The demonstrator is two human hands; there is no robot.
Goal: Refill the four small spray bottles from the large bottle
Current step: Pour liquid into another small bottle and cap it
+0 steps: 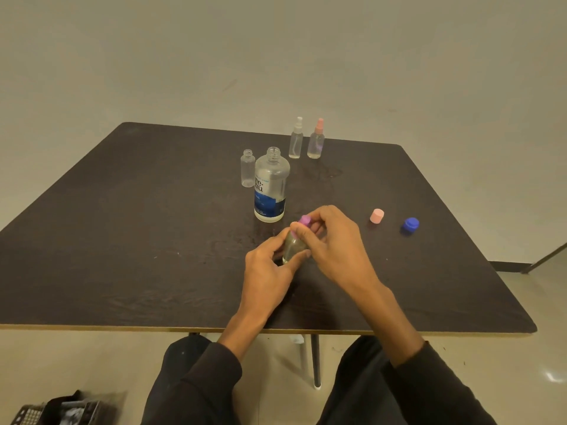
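Note:
My left hand [270, 265] grips the body of a small clear bottle [293, 248] near the table's middle. My right hand [331, 240] pinches its purple spray top [304, 221]. Just behind stands the large open bottle [271, 185] with a blue label, about a third full. An open, capless small bottle [248, 168] stands to its left. Two small spray bottles stand farther back, one with a white top [296, 139] and one with a pink top [316, 141].
A pink cap [376, 216] and a blue cap [410, 225] lie on the dark table [122, 240] to the right of my hands. A dark bag [67, 409] sits on the floor at lower left. A table leg [316, 360] shows between my knees.

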